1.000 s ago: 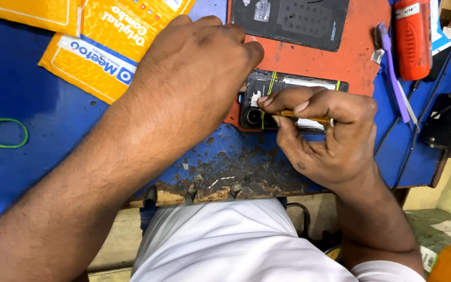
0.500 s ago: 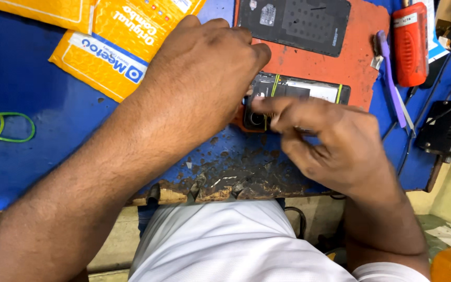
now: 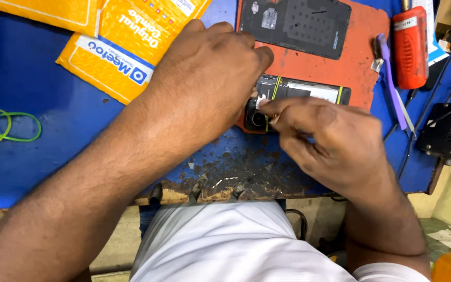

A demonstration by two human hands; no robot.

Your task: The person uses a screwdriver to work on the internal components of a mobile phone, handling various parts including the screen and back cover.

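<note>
On the worn blue workbench [image 3: 53, 151], an orange mat [image 3: 361, 62] is carrying a dark back cover [image 3: 298, 26] and, at its near edge, the opened phone [image 3: 298, 91] that both hands are working on. The left hand [image 3: 210, 78] is curling down over the phone's camera end, pinning it, though what its hidden fingertips are gripping I cannot tell; the right hand [image 3: 330, 141] is pinching thumb and forefinger nearly closed over the same end, whether on anything small I cannot tell. The phone is probably light, stiff and fragile inside, so holding its outer edges seems safest.
</note>
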